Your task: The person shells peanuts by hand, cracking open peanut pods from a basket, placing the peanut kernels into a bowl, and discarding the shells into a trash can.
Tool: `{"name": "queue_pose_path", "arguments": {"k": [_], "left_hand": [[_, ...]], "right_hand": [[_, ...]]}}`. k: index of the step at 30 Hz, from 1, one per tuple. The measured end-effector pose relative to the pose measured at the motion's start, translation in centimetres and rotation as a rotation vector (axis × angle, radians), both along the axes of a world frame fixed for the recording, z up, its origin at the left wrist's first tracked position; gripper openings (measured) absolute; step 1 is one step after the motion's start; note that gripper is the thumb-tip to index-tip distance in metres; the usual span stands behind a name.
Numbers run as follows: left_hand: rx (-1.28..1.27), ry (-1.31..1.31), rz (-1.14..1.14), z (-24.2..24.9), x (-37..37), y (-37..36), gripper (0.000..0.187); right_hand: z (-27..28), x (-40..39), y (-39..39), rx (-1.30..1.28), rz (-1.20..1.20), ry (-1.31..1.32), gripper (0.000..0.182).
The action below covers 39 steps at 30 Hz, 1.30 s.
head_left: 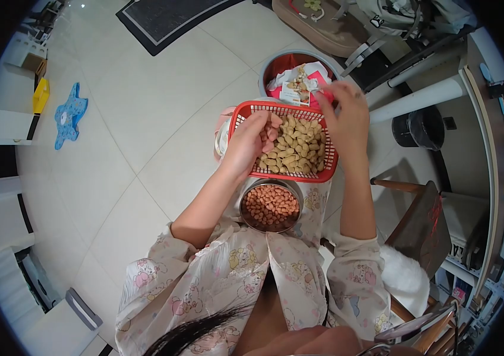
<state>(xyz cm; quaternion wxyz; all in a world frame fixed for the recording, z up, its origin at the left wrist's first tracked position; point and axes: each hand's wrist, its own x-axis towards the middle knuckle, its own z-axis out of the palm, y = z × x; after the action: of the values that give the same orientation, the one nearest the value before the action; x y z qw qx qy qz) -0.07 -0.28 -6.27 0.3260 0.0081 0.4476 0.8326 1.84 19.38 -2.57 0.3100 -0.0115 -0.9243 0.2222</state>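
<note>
My left hand [246, 142] is curled over the left side of a red plastic basket [290, 177], with what look like pinkish shelled peanuts in its fingers. Unshelled peanuts [298, 148] fill much of the basket, which rests at my knees. My right hand [348, 115] is raised at the basket's far right corner, close to a bin [264, 76]; its fingers are apart and slightly blurred, and nothing shows in them. On my lap, nearer to me, a round metal bowl [243, 215] holds reddish shelled peanuts [271, 204].
White paper, pink wrapping and peanut shells [304, 83] lie in the bin. To the right stand a wooden chair [424, 219], a black wastebasket [418, 127] and a desk edge [480, 136]. A blue star-shaped item [70, 117] lies on the tiled floor to the left.
</note>
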Motion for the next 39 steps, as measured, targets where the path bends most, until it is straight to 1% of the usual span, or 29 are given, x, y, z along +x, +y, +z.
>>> {"name": "queue_pose_path", "arguments": {"k": [1, 2, 4, 5, 7, 9, 10, 11, 13, 15, 17, 19, 20, 22, 23, 25, 26, 27, 28, 29, 31, 32, 33, 34, 35, 37, 38, 39], "left_hand": [[-0.020, 0.019, -0.003, -0.1, -0.1, 0.0, 0.030], [-0.040, 0.037, -0.007, -0.2, 0.0, 0.2, 0.029], [-0.062, 0.052, -0.016, -0.2, 0.2, 0.5, 0.028], [-0.076, 0.035, -0.005, 0.1, 0.2, 0.7, 0.026], [-0.090, 0.024, -0.002, 0.2, 0.2, 1.0, 0.025], [-0.184, 0.142, -0.042, -0.2, 0.3, 0.7, 0.017], [-0.182, 0.147, -0.044, -0.3, 0.4, 0.6, 0.017], [-0.204, 0.168, -0.058, -0.3, 0.3, 0.5, 0.014], [-0.225, 0.195, -0.063, -0.4, 0.2, 0.3, 0.011], [-0.268, 0.185, -0.022, -0.7, 0.2, 0.2, 0.009], [-0.261, 0.198, -0.020, -1.0, 0.2, 0.3, 0.010], [-0.249, 0.225, 0.027, -0.9, 0.3, 0.5, 0.011], [-0.248, 0.227, 0.024, -0.9, 0.3, 0.5, 0.011], [-0.277, 0.353, -0.011, -0.8, 0.1, 0.4, 0.014], [-0.274, 0.357, -0.013, -0.9, 0.2, 0.5, 0.014], [-0.374, 0.515, 0.039, -1.0, 0.5, 0.7, 0.017], [-0.425, 0.532, 0.072, -0.9, 0.8, 0.7, 0.019], [-0.426, 0.533, 0.079, -0.8, 0.6, 0.6, 0.019], [-0.460, 0.504, 0.026, -0.8, 0.5, 0.5, 0.018], [-0.495, 0.472, -0.028, -0.8, 0.5, 0.3, 0.018], [-0.454, 0.512, -0.033, -0.8, 0.7, 0.3, 0.018], [-0.407, 0.557, -0.045, -0.7, 0.8, 0.5, 0.021], [-0.358, 0.604, -0.058, -0.5, 0.8, 0.7, 0.027], [-0.251, 0.252, -0.233, 0.1, 0.7, 0.3, 0.024], [-0.247, 0.256, -0.239, 0.4, 0.9, 0.4, 0.024], [0.087, -0.091, -0.298, 0.8, 1.5, 0.6, 0.019], [0.174, -0.181, -0.298, 0.6, 2.0, 0.9, 0.012], [0.171, -0.180, -0.299, 0.6, 2.3, 1.2, 0.012]], "right_hand": [[0.1, 0.9, -0.4, -0.003, 0.026, -0.089, 0.015], [0.0, 1.6, -0.8, -0.001, 0.028, -0.091, 0.015], [-0.6, 2.6, -2.0, -0.010, 0.079, -0.216, 0.014], [-1.1, 2.6, -2.3, -0.013, 0.074, -0.217, 0.014], [-2.2, 2.5, -2.8, 0.146, 0.033, -0.231, 0.012], [-2.9, 2.2, -3.5, 0.187, 0.029, -0.181, 0.013], [-3.2, 2.1, -3.6, 0.232, 0.033, -0.133, 0.013], [-3.4, 2.1, -3.5, 0.236, 0.032, -0.127, 0.013], [-3.7, 2.0, -3.5, 0.153, 0.020, -0.125, 0.015], [-3.7, 2.3, -3.7, 0.175, 0.015, -0.130, 0.015], [-3.7, 2.3, -3.9, 0.194, 0.004, -0.141, 0.015], [-3.6, 2.2, -4.0, 0.240, 0.004, -0.200, 0.016], [-3.6, 2.1, -4.0, 0.240, 0.000, -0.199, 0.016], [-3.5, 1.9, -4.0, 0.231, 0.067, -0.137, 0.017], [-3.3, 1.9, -4.0, 0.233, 0.063, -0.133, 0.017], [-2.9, 2.1, -4.0, 0.163, 0.105, -0.083, 0.018], [-2.7, 2.4, -4.1, 0.164, 0.107, -0.079, 0.018], [-2.5, 2.9, -4.1, 0.045, 0.123, -0.086, 0.018], [-2.4, 3.4, -4.2, -0.075, 0.140, -0.097, 0.018], [-2.0, 3.9, -4.4, -0.076, 0.148, -0.098, 0.018], [-1.2, 4.9, -4.6, -0.230, 0.227, -0.238, 0.021], [-1.2, 5.1, -4.6, -0.229, 0.224, -0.236, 0.021], [-1.1, 5.3, -4.6, -0.310, 0.228, -0.218, 0.021], [-1.0, 5.5, -4.6, -0.390, 0.231, -0.198, 0.021], [-1.3, 5.6, -4.7, -0.387, 0.225, -0.195, 0.021], [-2.7, 5.7, -5.1, -0.872, 0.184, -0.105, 0.019], [-3.2, 5.6, -5.0, -0.873, 0.183, -0.103, 0.019], [-3.6, 5.4, -5.1, -0.878, 0.208, -0.044, 0.019]]}}
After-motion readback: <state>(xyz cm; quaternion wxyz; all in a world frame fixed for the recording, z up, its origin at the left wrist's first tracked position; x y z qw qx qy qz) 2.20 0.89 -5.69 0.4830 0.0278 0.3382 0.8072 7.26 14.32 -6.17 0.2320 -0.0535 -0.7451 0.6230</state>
